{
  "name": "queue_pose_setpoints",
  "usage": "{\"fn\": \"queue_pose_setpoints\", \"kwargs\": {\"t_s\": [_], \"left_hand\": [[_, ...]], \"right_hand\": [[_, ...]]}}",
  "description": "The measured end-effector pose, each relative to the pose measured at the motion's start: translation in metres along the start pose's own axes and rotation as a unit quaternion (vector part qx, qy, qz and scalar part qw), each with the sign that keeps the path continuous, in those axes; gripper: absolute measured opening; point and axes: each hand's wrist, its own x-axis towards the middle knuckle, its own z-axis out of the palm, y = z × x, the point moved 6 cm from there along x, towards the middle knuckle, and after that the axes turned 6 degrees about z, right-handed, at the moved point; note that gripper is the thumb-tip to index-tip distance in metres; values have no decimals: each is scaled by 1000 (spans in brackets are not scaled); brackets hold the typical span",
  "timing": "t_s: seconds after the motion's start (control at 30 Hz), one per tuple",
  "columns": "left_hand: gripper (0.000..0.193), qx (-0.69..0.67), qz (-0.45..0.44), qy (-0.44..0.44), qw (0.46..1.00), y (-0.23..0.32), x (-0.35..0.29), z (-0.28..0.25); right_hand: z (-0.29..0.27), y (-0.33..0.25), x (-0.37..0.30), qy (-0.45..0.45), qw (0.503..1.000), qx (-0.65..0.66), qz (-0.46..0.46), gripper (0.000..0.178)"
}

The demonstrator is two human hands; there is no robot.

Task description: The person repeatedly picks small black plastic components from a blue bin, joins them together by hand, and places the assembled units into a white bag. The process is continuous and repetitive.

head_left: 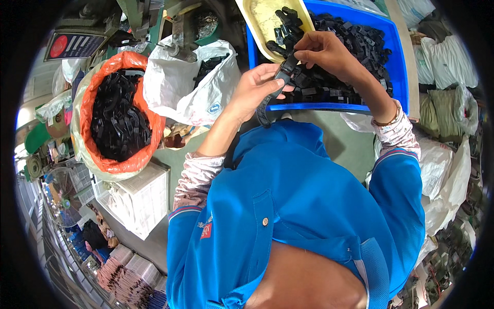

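Observation:
A long, curved black plastic part slants between my hands over the near left edge of a blue bin. Around its middle, the fingers and thumb of my left hand are closed, with the lower end hanging below them. At the upper end, my right hand pinches it between thumb and fingertips. Many small black parts fill the bin beneath. A yellow tray rests at the bin's left side with several black pieces in it.
To the left stand a white woven sack and an orange-lined sack full of black parts. A machine is at the back left. Below the sacks sits a white crate. White bags line the right side.

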Motion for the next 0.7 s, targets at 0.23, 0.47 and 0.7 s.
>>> {"fn": "queue_pose_setpoints", "kwargs": {"t_s": [0.23, 0.47, 0.7], "left_hand": [[34, -8, -5, 8, 1000, -3, 2, -2], [37, 65, 37, 19, 997, 0, 5, -3], [34, 415, 160, 76, 892, 31, -13, 10]], "right_hand": [[9, 11, 1, -17, 998, 45, 27, 19], [33, 17, -13, -32, 991, 126, 25, 25], [58, 50, -26, 36, 959, 265, 90, 20]]}}
